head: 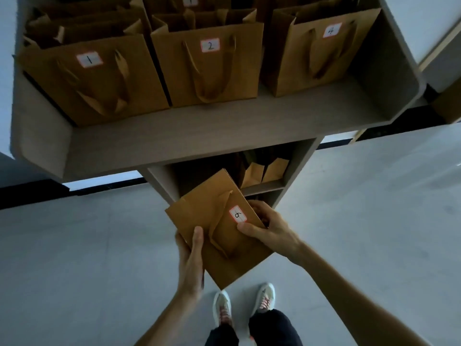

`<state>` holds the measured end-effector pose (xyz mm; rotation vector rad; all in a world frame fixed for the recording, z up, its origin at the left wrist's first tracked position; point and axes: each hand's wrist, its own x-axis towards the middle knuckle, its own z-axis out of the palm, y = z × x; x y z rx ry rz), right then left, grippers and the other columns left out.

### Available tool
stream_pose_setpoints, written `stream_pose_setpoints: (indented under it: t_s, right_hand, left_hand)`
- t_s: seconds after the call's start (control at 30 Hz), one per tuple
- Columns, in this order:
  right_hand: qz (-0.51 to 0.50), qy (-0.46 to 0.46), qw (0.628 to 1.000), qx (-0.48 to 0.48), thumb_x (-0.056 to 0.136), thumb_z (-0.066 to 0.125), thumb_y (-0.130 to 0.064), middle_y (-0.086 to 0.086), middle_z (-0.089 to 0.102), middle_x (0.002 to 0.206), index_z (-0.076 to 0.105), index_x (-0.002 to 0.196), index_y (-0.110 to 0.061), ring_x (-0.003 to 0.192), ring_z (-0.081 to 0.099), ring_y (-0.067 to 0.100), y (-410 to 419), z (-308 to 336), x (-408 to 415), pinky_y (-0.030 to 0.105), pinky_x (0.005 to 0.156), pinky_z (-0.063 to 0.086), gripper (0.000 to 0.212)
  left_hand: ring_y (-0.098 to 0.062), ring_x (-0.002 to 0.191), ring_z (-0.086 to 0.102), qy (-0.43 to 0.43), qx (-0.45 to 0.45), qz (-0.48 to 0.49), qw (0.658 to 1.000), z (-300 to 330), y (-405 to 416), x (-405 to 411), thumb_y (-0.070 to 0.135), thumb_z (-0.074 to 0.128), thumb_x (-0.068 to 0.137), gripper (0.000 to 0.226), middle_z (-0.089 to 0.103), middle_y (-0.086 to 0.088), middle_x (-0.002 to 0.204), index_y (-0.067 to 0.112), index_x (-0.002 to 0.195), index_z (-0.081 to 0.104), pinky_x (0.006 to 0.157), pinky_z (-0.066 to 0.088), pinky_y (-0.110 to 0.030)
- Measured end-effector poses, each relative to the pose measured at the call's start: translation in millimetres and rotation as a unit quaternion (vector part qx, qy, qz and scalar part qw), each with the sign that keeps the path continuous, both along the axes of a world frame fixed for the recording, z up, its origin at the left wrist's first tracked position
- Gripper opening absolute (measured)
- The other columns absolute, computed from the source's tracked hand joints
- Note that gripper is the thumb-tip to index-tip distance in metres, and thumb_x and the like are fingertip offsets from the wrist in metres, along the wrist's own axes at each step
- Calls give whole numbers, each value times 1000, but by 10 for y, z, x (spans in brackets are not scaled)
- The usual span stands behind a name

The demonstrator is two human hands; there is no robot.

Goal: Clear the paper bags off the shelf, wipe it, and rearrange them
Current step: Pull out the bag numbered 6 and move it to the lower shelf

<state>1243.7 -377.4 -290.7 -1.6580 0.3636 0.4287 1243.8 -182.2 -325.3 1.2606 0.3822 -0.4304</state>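
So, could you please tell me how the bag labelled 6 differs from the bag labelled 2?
Bag 6 is held by both hands, left hand and right hand, below the shelf; bag 2 stands upright on it. Bag 6 looks folded flat and tilted; bag 2 stands open. Both are brown paper with a numbered white label.

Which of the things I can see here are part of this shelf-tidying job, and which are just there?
Part of the job:
- bag labelled 6, held by left hand and right hand
- bags 1, 2 and 4 on the upper shelf
- bags in the lower compartment

Just there:
- grey floor
- the person's shoes
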Motion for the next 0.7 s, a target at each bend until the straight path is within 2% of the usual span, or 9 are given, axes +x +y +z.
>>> stream_pose_setpoints:
  t_s: [0.1,0.23,0.37,0.43,0.47,0.53,0.57,0.63,0.7]
  right_hand:
    - [0,9,1000,5,82,71,-41,-8,53,127,37,135,-37,108,59,12,-25,-175,119,23,78,57,63]
    - [-24,-6,999,-21,86,72,-27,-6,53,126,35,139,-30,116,55,17,-13,-389,349,33,89,56,65]
    - [-61,-39,992,-106,81,77,-30,-6,55,120,35,137,-27,106,59,15,29,-667,678,22,77,55,70]
    - [-63,-62,982,-165,79,78,-33,-7,56,113,33,137,-28,94,59,12,55,-811,841,14,66,49,74]
    - [-59,-74,976,-194,78,78,-34,-5,57,112,33,137,-27,92,59,14,62,-886,929,16,66,48,74]
    - [-63,-89,965,-238,79,76,-32,2,62,116,35,137,-24,97,61,21,101,-1083,1096,25,73,49,72]
    - [-67,-103,959,-255,79,76,-30,5,62,119,36,137,-22,102,61,24,99,-1113,1162,28,76,50,70]
    - [-71,-117,950,-280,79,73,-33,8,60,122,38,135,-20,109,58,30,116,-1249,1307,36,83,54,67]
    - [-74,-120,940,-311,79,69,-41,10,59,121,38,132,-18,109,56,34,149,-1407,1442,47,82,56,66]
  left_hand:
    - [-32,106,65,54,-19,5,998,-241,-31,217,59,46,88,56,59,-4,129,44,140,32,86,52,-59]
    - [-37,110,63,110,-66,-19,992,-523,-91,606,65,44,88,63,61,-10,130,30,141,42,90,50,-60]
    - [-33,111,63,143,-95,-24,985,-772,-169,1051,60,43,91,58,64,-9,126,21,134,52,93,51,-52]
    - [-25,95,69,152,-79,-29,985,-916,-180,1240,49,45,96,41,71,-7,106,17,116,60,85,55,-41]
    - [-18,75,69,161,-63,-31,984,-1009,-191,1340,45,44,97,35,70,-5,83,15,99,61,71,56,-32]
    - [-10,46,54,167,-37,-59,983,-1229,-165,1484,48,39,99,44,50,-6,50,10,82,54,55,56,-28]
    - [-10,47,55,159,-28,-74,984,-1269,-168,1538,52,36,98,54,46,-16,50,3,87,55,68,60,-37]
    - [-13,76,66,149,-22,-89,985,-1439,-143,1617,58,33,96,63,63,-16,73,1,108,57,106,37,-48]
    - [-21,115,59,148,-17,-101,984,-1602,-121,1689,59,34,95,60,66,-7,119,16,133,51,109,34,-49]
